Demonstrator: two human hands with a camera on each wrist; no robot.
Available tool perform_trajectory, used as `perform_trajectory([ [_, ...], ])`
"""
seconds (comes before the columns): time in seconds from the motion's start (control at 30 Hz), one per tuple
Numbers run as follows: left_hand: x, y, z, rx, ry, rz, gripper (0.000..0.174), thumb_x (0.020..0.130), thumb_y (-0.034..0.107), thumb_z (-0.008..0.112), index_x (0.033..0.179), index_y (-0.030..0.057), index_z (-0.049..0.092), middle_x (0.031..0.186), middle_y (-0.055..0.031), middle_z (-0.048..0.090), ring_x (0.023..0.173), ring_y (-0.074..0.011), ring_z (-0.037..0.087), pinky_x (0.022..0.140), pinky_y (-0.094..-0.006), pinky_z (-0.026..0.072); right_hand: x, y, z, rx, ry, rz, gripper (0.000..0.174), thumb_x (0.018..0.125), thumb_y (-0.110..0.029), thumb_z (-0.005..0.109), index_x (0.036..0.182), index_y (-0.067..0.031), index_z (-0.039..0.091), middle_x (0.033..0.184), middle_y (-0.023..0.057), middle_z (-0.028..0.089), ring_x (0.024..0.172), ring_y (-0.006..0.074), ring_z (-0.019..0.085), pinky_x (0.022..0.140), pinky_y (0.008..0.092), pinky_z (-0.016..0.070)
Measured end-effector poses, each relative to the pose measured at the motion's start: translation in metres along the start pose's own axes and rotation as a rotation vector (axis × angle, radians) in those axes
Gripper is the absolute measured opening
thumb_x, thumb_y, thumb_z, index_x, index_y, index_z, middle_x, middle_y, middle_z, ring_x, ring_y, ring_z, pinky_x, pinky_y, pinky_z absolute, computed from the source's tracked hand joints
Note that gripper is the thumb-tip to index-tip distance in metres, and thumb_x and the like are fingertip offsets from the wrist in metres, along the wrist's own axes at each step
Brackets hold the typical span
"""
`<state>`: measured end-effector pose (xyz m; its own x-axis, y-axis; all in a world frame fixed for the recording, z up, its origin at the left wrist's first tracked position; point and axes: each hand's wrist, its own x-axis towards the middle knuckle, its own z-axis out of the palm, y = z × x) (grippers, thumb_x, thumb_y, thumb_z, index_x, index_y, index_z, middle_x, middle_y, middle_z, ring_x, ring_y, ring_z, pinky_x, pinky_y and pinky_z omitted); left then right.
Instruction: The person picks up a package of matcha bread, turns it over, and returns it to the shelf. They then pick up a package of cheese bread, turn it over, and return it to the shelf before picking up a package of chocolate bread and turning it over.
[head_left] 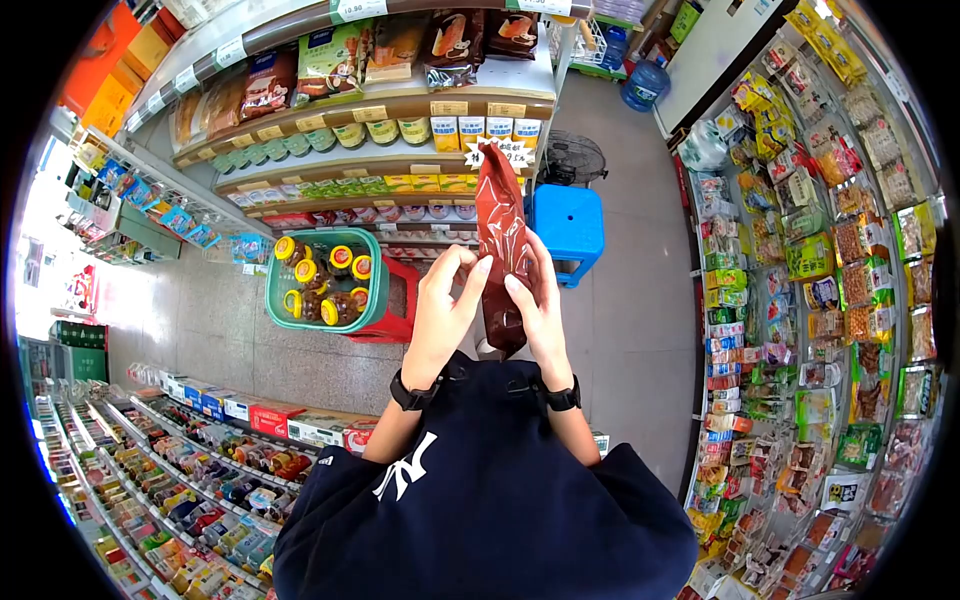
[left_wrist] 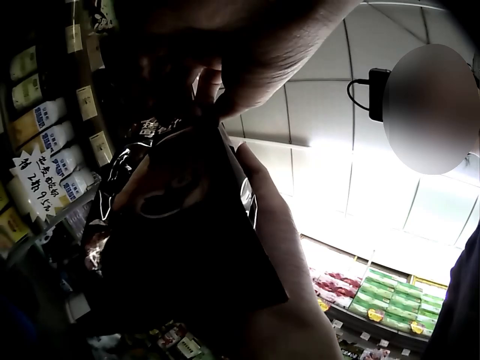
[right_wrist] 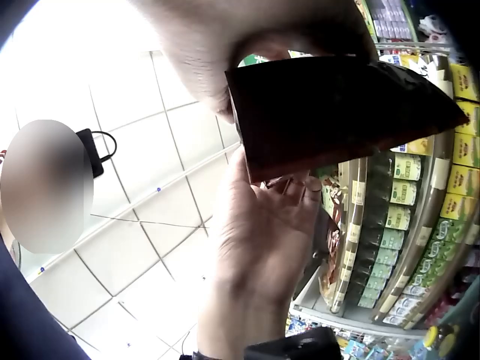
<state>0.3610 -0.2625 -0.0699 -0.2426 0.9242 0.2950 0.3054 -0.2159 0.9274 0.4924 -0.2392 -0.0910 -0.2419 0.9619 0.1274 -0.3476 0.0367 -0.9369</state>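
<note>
A glossy dark brown snack bag (head_left: 503, 235) stands nearly on edge between the two hands in the head view. The left hand (head_left: 447, 305) pinches its near part from one side, thumb on the wrapper. From the other side the right hand (head_left: 541, 310) holds the same part, its thumb also laid on the bag. In the left wrist view the printed face of the snack bag (left_wrist: 172, 202) shows a picture of food, mostly in shadow. The right wrist view shows the bag (right_wrist: 330, 120) as a dark panel, with the left hand (right_wrist: 262, 225) beyond it.
Ahead stands a shelf (head_left: 350, 118) of packaged bread, jars and boxes. A green basket (head_left: 372, 300) of yellow-lidded jars sits on a red stool (head_left: 400, 300). To the right are a blue stool (head_left: 568, 225), a fan (head_left: 575, 157) and a rack of snacks (head_left: 820, 300).
</note>
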Motion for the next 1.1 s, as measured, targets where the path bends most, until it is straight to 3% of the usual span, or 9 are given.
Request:
perform_trajectory([
  [0.13,0.002,-0.003,0.002,-0.008,-0.013,0.034,0.014,0.089,0.009,0.061,0.083,-0.0005,0.053,0.073,-0.0071,0.051,0.065,-0.0147,0.048,0.062,-0.0273,0.0411,0.002,0.001,-0.001,0.015,0.005,-0.002,0.06,0.089,-0.007,0.057,0.142,-0.0021,0.03,0.138,0.0132,0.041,0.126,0.02,0.041,0.105,0.0323,0.0327],
  [0.23,0.003,-0.006,0.004,0.048,-0.003,0.08,0.014,0.09,0.007,0.059,0.081,-0.0012,0.052,0.071,-0.0035,0.049,0.066,-0.0093,0.046,0.062,-0.0237,0.039,0.003,0.004,-0.001,0.017,0.046,-0.004,0.058,0.09,-0.009,0.057,0.141,-0.002,0.031,0.136,0.0131,0.043,0.124,0.0198,0.044,0.104,0.032,0.0337],
  [0.3,0.004,-0.003,0.004,0.128,0.019,0.133,0.014,0.086,0.007,0.061,0.08,-0.0001,0.051,0.072,-0.0106,0.051,0.064,-0.025,0.049,0.062,-0.0328,0.0401,0.004,0.003,0.0,0.047,0.051,0.019,0.056,0.091,-0.009,0.056,0.14,-0.0019,0.032,0.135,0.013,0.044,0.123,0.02,0.045,0.105,0.0321,0.0337],
  [0.4,0.006,-0.004,-0.001,0.205,0.017,0.231,0.012,0.085,0.007,0.062,0.079,0.001,0.052,0.072,-0.0104,0.053,0.065,-0.0271,0.05,0.065,-0.0348,0.0395,0.008,0.004,0.001,0.062,0.038,0.058,0.054,0.091,-0.009,0.056,0.14,-0.0017,0.034,0.136,0.0131,0.044,0.125,0.02,0.044,0.105,0.0325,0.0335],
  [0.63,0.009,-0.01,-0.011,0.168,0.012,0.147,0.011,0.084,0.007,0.062,0.079,0.0018,0.053,0.072,-0.0099,0.054,0.068,-0.0263,0.051,0.066,-0.0346,0.0388,0.014,0.012,0.008,0.048,-0.015,0.056,0.056,0.092,-0.009,0.055,0.141,-0.0006,0.031,0.137,0.0128,0.043,0.125,0.0191,0.044,0.104,0.0318,0.0348],
  [0.83,0.01,-0.01,-0.018,0.217,0.031,0.163,0.01,0.088,0.006,0.06,0.084,-0.0009,0.054,0.076,-0.0092,0.053,0.072,-0.022,0.051,0.066,-0.0311,0.0409,0.016,0.023,0.017,0.089,-0.033,0.185,0.056,0.095,-0.018,0.053,0.142,0.0006,0.029,0.136,0.0111,0.044,0.12,0.0168,0.046,0.101,0.0287,0.0365],
  [0.9,0.011,-0.01,-0.02,0.17,-0.01,0.148,0.008,0.086,0.008,0.06,0.087,0.0011,0.056,0.079,-0.011,0.058,0.075,-0.027,0.056,0.073,-0.0334,0.0418,0.018,0.026,0.017,0.091,-0.012,0.215,0.055,0.096,-0.023,0.051,0.141,0.0009,0.031,0.134,0.0102,0.046,0.118,0.0157,0.046,0.101,0.0278,0.0359],
  [1.0,0.01,-0.015,-0.024,-0.008,0.012,0.072,0.009,0.087,0.008,0.06,0.091,0.0002,0.057,0.082,-0.0108,0.058,0.079,-0.025,0.058,0.079,-0.0326,0.0432,0.021,0.023,0.016,0.163,0.0,0.197,0.053,0.099,-0.032,0.045,0.139,0.001,0.036,0.132,0.0077,0.048,0.119,0.0135,0.045,0.101,0.0275,0.0341],
  [1.1,0.009,-0.025,-0.026,0.025,0.08,0.048,0.025,0.087,0.011,0.062,0.109,0.002,0.054,0.104,-0.0108,0.054,0.098,-0.0225,0.055,0.085,-0.0318,0.0431,0.02,0.027,0.011,0.255,0.078,0.274,0.052,0.099,-0.035,0.043,0.137,0.0006,0.039,0.132,0.0072,0.048,0.118,0.0143,0.046,0.101,0.0279,0.0348],
])
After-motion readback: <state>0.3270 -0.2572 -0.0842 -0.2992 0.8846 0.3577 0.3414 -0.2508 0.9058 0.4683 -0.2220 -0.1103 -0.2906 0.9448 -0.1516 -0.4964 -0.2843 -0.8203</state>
